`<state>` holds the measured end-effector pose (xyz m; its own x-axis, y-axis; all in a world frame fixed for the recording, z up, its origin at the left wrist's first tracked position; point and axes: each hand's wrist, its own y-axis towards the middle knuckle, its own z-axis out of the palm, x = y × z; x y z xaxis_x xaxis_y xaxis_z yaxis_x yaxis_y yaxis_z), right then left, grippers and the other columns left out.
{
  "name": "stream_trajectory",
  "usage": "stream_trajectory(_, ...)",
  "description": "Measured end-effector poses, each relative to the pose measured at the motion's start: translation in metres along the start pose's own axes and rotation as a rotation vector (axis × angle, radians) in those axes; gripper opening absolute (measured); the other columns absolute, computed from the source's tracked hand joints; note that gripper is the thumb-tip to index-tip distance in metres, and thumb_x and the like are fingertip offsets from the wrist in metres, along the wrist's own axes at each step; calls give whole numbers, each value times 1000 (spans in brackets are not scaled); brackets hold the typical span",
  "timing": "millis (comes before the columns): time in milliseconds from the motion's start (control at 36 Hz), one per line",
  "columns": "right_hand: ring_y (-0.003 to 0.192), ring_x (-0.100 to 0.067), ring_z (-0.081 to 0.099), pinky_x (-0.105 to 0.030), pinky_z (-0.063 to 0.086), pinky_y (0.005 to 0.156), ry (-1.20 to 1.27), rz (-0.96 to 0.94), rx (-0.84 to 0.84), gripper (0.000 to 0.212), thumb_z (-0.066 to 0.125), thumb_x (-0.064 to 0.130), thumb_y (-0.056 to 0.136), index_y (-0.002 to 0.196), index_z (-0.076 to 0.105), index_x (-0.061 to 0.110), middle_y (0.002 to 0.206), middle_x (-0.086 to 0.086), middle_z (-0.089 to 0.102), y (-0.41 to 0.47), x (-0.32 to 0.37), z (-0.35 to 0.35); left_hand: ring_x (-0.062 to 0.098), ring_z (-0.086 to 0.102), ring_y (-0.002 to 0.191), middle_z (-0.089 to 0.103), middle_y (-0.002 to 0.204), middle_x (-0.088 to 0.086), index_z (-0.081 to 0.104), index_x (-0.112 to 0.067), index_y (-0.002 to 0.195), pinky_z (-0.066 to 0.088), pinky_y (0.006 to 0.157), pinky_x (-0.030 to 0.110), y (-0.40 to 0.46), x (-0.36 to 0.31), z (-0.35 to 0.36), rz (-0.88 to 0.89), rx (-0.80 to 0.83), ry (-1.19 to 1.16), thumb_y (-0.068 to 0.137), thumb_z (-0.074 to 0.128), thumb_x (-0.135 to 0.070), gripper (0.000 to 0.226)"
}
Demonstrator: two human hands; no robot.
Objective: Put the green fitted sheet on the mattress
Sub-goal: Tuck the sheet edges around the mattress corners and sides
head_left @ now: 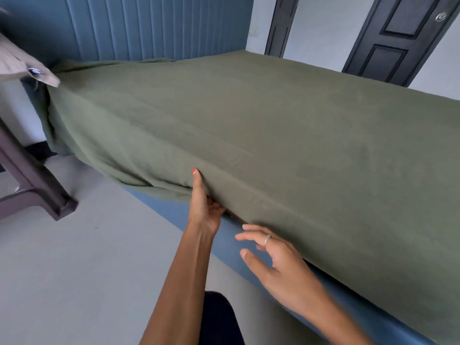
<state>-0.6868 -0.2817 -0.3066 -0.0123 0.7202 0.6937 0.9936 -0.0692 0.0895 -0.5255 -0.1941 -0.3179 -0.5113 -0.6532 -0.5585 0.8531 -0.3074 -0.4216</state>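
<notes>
The green fitted sheet [261, 125] is seen spread over the whole top of the mattress, which is hidden under it, filling the frame from 10 o'clock to 4 o'clock. The top is drawn mostly flat, with faint lengthwise creases. Along the near side the sheet is draped down over the mattress edge to the blue bed base [174, 210]. At 9 o'clock, by the corner next to the blue padded headboard [139, 26], the cloth is bunched and hangs loose in folds.

The left hand [206, 205] is found at 6 o'clock, at the lower hem of the sheet. Its thumb, with an orange-painted nail, is laid up against the side of the sheet; its fingers are tucked under the hem and hidden, so the hand is read as closed on the sheet edge between mattress and base.

The right hand [276, 260] is placed just right of the left, at 5 o'clock. Its fingers are spread and apart, with a ring [267, 239] on one. The fingertips are just beside the hem and over the bed base; contact with the cloth cannot be told, as the hand is blurred. Nothing is held in it.

A dark wooden stand [37, 185] is noted on the grey floor [87, 257] at 8 o'clock, and dark doors [398, 38] at 1 o'clock.
</notes>
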Motion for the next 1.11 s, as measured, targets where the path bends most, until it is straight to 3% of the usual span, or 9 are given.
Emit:
stream_trajectory(111, 120, 12, 44, -18, 39, 101, 25, -19, 2, 24, 54, 21, 96, 115, 64, 31, 129, 24, 50, -5, 4, -8, 26, 62, 99, 62, 115, 11, 49, -3, 125, 48, 93, 46, 10, -24, -5, -142, 69, 86, 85, 47, -66, 74)
stream_trajectory(222, 116, 13, 47, -9, 38, 95, 22, -63, 24, 23, 53, 20, 96, 113, 66, 27, 122, 25, 54, -10, 19, -14, 28, 60, 100, 63, 100, 16, 52, 5, 111, 44, 93, 42, 9, -48, -14, -236, 91, 430, 87, 38, -68, 78)
stream_trajectory(361, 111, 16, 48, 0, 32, 91, -40, -144, 34, 22, 54, 18, 95, 111, 69, 21, 115, 21, 60, -10, 44, -31, 23, 64, 78, 68, 76, 15, 52, 2, 110, 52, 73, 36, 9, -58, -18, -154, -59, 679, 83, 45, -69, 76)
stream_trajectory(417, 106, 11, 53, -1, 34, 89, -63, -153, 21, 20, 55, 15, 95, 108, 70, 18, 111, 16, 64, -8, 52, -37, 20, 63, 74, 65, 85, 13, 50, -3, 110, 51, 72, 37, 10, -57, -20, -81, -115, 691, 83, 53, -64, 68)
stream_trajectory(528, 96, -4, 56, -15, 40, 88, -312, -173, -53, 22, 53, 22, 95, 111, 67, 19, 118, 12, 60, 16, 54, -42, 27, 63, 96, 61, 117, 12, 49, -3, 123, 53, 85, 44, 18, -60, -26, -107, -111, 545, 77, 69, -53, 70)
stream_trajectory(639, 119, -24, 51, -34, 40, 98, -681, -209, -192, 37, 56, 26, 91, 127, 58, 15, 133, -1, 52, 72, 46, -37, 30, 59, 111, 56, 124, 13, 47, -3, 127, 52, 83, 39, 23, -64, -27, -110, -113, 550, 80, 69, -47, 68)
stream_trajectory(833, 113, -34, 58, -42, 48, 93, -1018, -283, -154, 71, 77, 33, 69, 129, 55, 1, 125, -18, 59, 119, 34, -4, 26, 58, 101, 55, 127, 10, 50, -8, 118, 51, 77, 33, 33, -69, -34, -125, -80, 555, 76, 72, -47, 61)
stream_trajectory(1000, 116, -33, 59, -41, 49, 94, -977, -323, -192, 85, 88, 28, 58, 131, 54, 0, 130, -18, 57, 117, 28, -6, 23, 66, 89, 60, 112, 10, 53, -9, 110, 56, 62, 32, 35, -74, -43, -158, -18, 653, 72, 72, -54, 62)
stream_trajectory(1111, 120, -34, 56, -42, 48, 96, -916, -300, -199, 89, 88, 27, 57, 134, 52, 1, 134, -18, 55, 117, 29, -1, 24, 67, 94, 63, 99, 10, 56, -10, 99, 56, 71, 33, 48, -82, -55, -175, 25, 783, 69, 70, -60, 60)
